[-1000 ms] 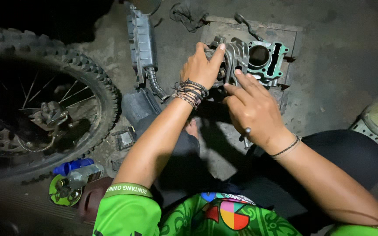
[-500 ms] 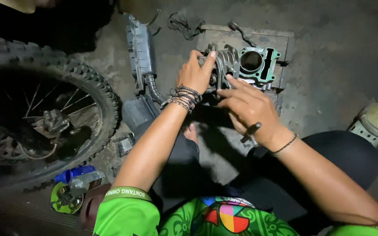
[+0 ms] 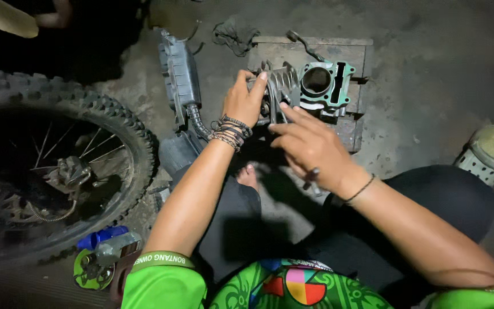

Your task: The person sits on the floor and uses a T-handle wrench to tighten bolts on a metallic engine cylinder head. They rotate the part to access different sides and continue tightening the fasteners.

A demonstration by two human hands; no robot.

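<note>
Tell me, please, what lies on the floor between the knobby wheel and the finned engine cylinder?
In the head view, a grey ribbed box with a corrugated hose.

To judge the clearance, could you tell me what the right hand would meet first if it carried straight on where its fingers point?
Probably the grey finned engine cylinder: the right hand points up-left at it, fingertips nearly touching.

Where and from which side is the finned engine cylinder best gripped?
Probably the finned body of the cylinder, from its left, near side. The left hand already wraps there; the ribs give purchase, and the bore faces up, so the top offers only a thin rim.
</note>
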